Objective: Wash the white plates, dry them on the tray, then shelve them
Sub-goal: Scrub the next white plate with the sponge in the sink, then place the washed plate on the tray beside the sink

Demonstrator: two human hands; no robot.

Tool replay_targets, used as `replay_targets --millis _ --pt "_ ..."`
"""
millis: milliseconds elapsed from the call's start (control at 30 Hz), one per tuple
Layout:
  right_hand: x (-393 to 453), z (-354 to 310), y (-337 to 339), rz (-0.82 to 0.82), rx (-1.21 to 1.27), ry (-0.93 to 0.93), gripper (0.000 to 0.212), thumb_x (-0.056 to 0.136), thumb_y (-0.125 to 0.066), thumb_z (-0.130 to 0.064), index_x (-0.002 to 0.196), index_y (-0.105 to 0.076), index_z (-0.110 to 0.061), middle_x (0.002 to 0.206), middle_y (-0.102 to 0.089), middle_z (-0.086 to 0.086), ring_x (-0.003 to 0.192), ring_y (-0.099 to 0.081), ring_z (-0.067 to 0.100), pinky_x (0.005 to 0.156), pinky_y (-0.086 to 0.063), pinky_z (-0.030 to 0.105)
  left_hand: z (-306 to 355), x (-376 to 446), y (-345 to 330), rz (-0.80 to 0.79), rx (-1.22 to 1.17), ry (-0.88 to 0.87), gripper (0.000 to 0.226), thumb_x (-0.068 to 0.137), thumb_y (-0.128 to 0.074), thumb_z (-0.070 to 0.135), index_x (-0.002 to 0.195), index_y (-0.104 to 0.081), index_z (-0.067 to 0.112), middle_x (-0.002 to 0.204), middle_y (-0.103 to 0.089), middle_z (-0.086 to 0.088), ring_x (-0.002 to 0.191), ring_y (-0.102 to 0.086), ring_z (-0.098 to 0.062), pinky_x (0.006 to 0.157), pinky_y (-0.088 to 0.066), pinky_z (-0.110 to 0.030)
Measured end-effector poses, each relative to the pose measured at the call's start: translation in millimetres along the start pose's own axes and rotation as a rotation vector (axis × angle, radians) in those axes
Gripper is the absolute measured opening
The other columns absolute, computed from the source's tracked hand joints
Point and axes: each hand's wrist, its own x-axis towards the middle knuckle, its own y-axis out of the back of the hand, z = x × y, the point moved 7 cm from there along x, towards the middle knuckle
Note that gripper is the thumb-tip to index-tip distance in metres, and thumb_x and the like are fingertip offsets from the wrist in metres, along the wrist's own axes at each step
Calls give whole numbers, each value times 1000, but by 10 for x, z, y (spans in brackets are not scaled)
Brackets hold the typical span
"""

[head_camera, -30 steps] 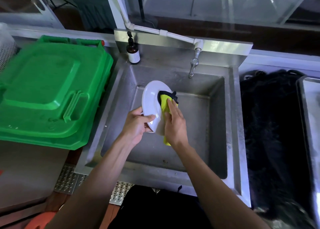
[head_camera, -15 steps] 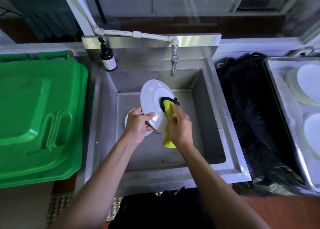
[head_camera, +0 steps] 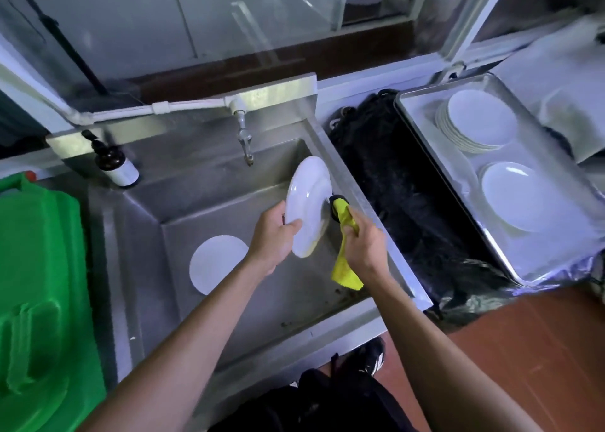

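— Holding what, exactly?
— The left hand (head_camera: 273, 233) grips a white plate (head_camera: 309, 206) by its rim, tilted on edge above the steel sink (head_camera: 209, 202). The right hand (head_camera: 363, 243) is curled round a yellow cloth (head_camera: 343, 268) just beside the plate.
— Other plates?
— One lies flat on the sink floor (head_camera: 217, 264). More sit in a metal tray (head_camera: 425, 137) to the right: a stack (head_camera: 478, 122) and a single plate (head_camera: 512, 196) nearer the viewer.
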Motion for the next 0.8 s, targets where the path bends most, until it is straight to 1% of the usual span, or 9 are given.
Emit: replay_targets --millis 67,133,233,300,400,533,600,667,800 --pt "48 88 228 43 19 -9 22 95 -48 -4 109 -62 -12 94 -66 6 88 -59 31 71 -48 40 127 143 -209 -14 158 -57 11 91 -57 13 100 -64 12 94 -69 -9 84 -60 -25 72 -47 -37" --pt "101 194 472 94 64 -14 27 94 -48 -5 111 -65 -18 92 -65 -4 83 -58 21 70 -43 34 290 264 -450 -40 303 -121 12 94 -56 8 105 -62 7 99 -68 -9 92 -61 -30 78 -50 -39" --pt "188 374 856 173 101 -29 42 92 -51 -6 124 -66 -28 96 -62 -15 84 -53 8 76 -39 25 541 394 -812 -62 528 -220 8 94 -53 7 101 -57 5 95 -64 -16 86 -57 -32 65 -42 -35" --pt "242 508 1117 227 118 -33 45 90 -52 -4 125 -66 -27 96 -63 -13 84 -53 8 77 -37 23 714 449 -1072 -60 719 -288 19 97 -52 9 114 -58 7 97 -64 -21 90 -57 -42 62 -41 -41" --pt "333 751 1490 303 161 -62 39 91 -53 -4 123 -67 -22 99 -68 -4 89 -56 17 79 -42 31 966 499 -1476 -55 1015 -411 43 98 -48 8 138 -53 23 96 -66 -21 85 -61 -42 60 -37 -39" --pt "480 1032 1964 371 159 -41 30 93 -55 -7 116 -68 -21 87 -65 -4 79 -51 18 71 -37 30 1227 606 -2020 -101 1164 -517 60 87 -44 -2 134 -55 32 93 -69 -11 86 -64 -38 62 -47 -37" --pt "542 1183 2205 428 182 -36 30 94 -57 -5 118 -69 -19 90 -66 -7 80 -51 13 71 -34 25 1333 656 -2278 -120 1209 -558 74 82 -42 -5 139 -53 42 107 -73 -5 98 -66 -35 66 -44 -34" --pt "609 1372 2415 468 219 -46 23 100 -55 -13 117 -69 -21 91 -65 -11 82 -50 8 72 -34 23 1431 697 -2550 -150 1211 -579 81 82 -39 -8 145 -49 42 123 -70 1 108 -64 -31 72 -40 -33" --pt "723 1789 2771 517 226 -73 15 103 -52 -19 108 -66 -23 81 -58 -12 76 -43 10 71 -40 29 1589 737 -3101 -202 1236 -631 81 82 -38 -9 145 -49 40 133 -65 2 118 -61 -30 84 -46 -36"
